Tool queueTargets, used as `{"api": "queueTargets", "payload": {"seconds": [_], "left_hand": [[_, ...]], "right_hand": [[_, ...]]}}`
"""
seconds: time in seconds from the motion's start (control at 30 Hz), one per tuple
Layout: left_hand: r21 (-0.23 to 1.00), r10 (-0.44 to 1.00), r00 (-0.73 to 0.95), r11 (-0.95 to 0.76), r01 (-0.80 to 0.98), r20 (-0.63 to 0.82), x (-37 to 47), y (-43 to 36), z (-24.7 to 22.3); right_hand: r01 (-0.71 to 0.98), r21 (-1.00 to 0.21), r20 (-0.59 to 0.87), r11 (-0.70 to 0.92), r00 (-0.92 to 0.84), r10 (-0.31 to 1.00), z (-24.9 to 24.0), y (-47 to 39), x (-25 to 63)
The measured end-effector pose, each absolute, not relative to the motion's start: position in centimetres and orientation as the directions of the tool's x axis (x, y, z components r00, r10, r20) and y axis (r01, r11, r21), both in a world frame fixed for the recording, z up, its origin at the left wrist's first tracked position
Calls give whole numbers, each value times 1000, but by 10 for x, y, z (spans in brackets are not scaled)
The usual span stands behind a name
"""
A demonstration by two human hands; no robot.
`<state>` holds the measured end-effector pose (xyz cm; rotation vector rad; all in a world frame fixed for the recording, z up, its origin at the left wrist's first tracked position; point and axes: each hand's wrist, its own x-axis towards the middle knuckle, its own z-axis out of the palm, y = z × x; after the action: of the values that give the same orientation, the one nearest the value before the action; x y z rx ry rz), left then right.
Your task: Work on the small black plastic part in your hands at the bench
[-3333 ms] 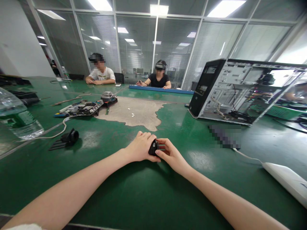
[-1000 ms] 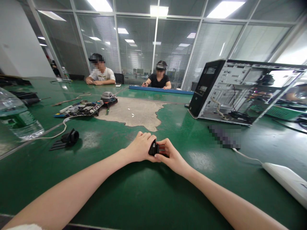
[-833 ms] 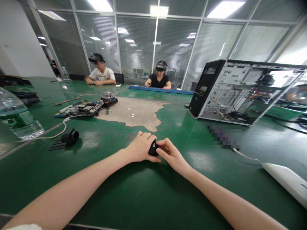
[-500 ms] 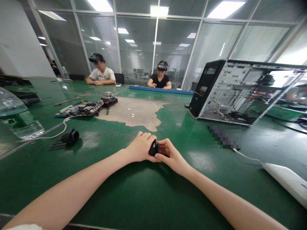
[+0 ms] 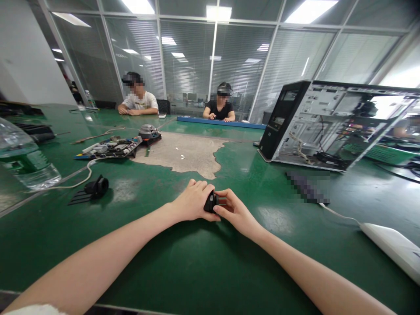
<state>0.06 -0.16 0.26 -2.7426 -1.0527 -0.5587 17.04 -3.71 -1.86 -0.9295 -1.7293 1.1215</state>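
Just short of the bare tan patch, both my hands meet over the green table around a small black object (image 5: 210,203) with a round, ringed end. My left hand (image 5: 194,201) is wrapped around its body, hiding most of it. From the right side, my right hand (image 5: 233,209) pinches the round end between thumb and fingertips. What kind of object it is, I cannot make out. A black plastic piece (image 5: 98,187) with a round collar and long thin prongs lies off to the left of my hands.
A circuit board (image 5: 111,148) and a fan-like part (image 5: 150,132) lie beyond on the left, near a water bottle (image 5: 26,157). An opened computer case (image 5: 278,127) stands at right, with a cabled white power bank-like box (image 5: 390,247) nearer. Two people sit across the table (image 5: 183,271).
The right thumb has shifted slightly up along the round end of the black object. Both hands otherwise keep their place and grip.
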Motion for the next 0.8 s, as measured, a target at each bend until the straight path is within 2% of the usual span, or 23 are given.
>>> {"api": "queueTargets", "payload": {"seconds": [0.23,0.47,0.63,0.8], "left_hand": [[5,621,686,-743,670,379,0,-2,4],[1,625,683,-738,675,379,0,-1,3],[-13,619,687,-739,674,380,0,-2,3],[-4,624,684,-738,675,378,0,-1,3]], "right_hand": [[86,-933,301,350,-348,888,-18,-39,170],[119,-951,232,285,-333,914,-16,-37,169],[123,-930,281,347,-371,885,-18,-39,171],[98,-943,266,318,-350,898,-15,-38,169]]}}
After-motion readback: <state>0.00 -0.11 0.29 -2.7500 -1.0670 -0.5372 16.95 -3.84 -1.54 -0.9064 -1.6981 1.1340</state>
